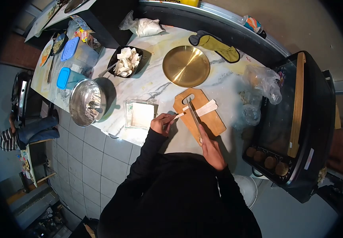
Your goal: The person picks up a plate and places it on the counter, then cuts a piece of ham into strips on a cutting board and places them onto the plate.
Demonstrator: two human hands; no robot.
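A wooden cutting board (pixel 215 123) lies on the marble counter in front of me. My right hand (pixel 212 151) is closed round the handle of a knife (pixel 193 113), whose blade lies across the board. Pale flat strips (pixel 207 108) spread out on the board to the right of the blade. To the left of the board my left hand (pixel 163 123) pinches a thin pale strip (pixel 178 116) by one end. Left of that hand sits a clear square dish (pixel 128 115) with a pale sheet (pixel 142 115) in it.
A golden round plate (pixel 186 66) is beyond the board. Leftward are a metal bowl (pixel 87 102), a black bowl (pixel 110 63) and blue-lidded containers (pixel 70 49). A black oven (pixel 278 115) and plastic bags (pixel 263 83) stand right. A person (pixel 10 137) is far left.
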